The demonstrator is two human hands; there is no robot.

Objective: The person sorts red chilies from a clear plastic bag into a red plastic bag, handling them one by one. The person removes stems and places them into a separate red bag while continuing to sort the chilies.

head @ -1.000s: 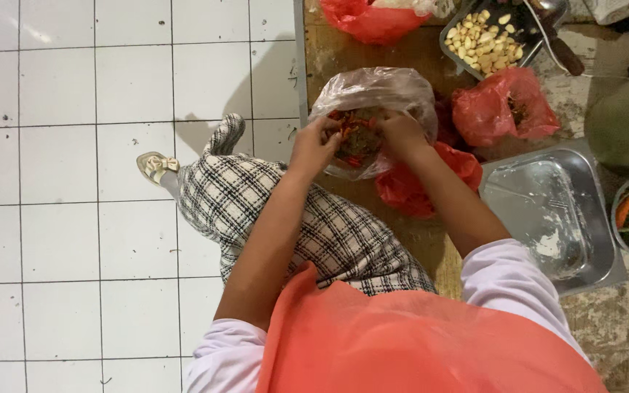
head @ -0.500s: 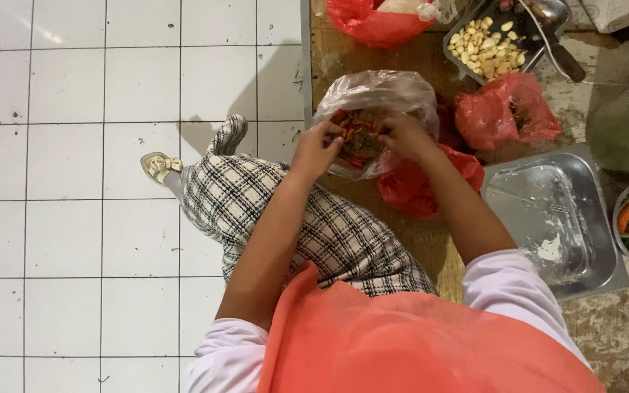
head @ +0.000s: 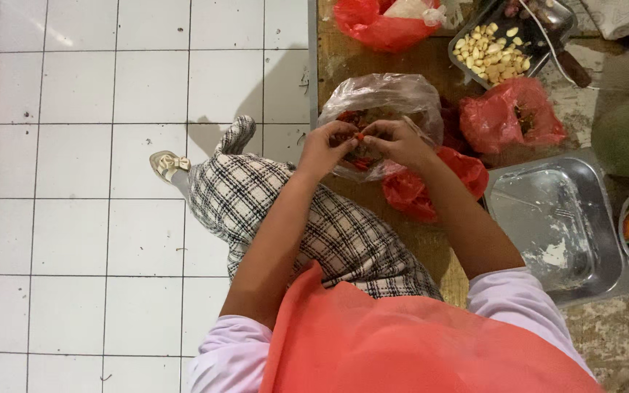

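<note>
Two hands are brought together over a clear, crinkled plastic bag (head: 384, 98) of red chillies, lying near the left edge of the wooden worktop (head: 343, 54). A small red chilli piece (head: 359, 136) is pinched between the fingertips of the left hand (head: 327, 148) and the right hand (head: 396, 141), fingers closed on it from both sides, just above the bag's open mouth. An empty steel tray (head: 555, 218) sits well apart to the right.

Black-and-white checked trousers (head: 314, 225), coral apron (head: 416, 342), red bags (head: 511, 116), white floor tiles (head: 74, 182), silver tray (head: 555, 218)
</note>
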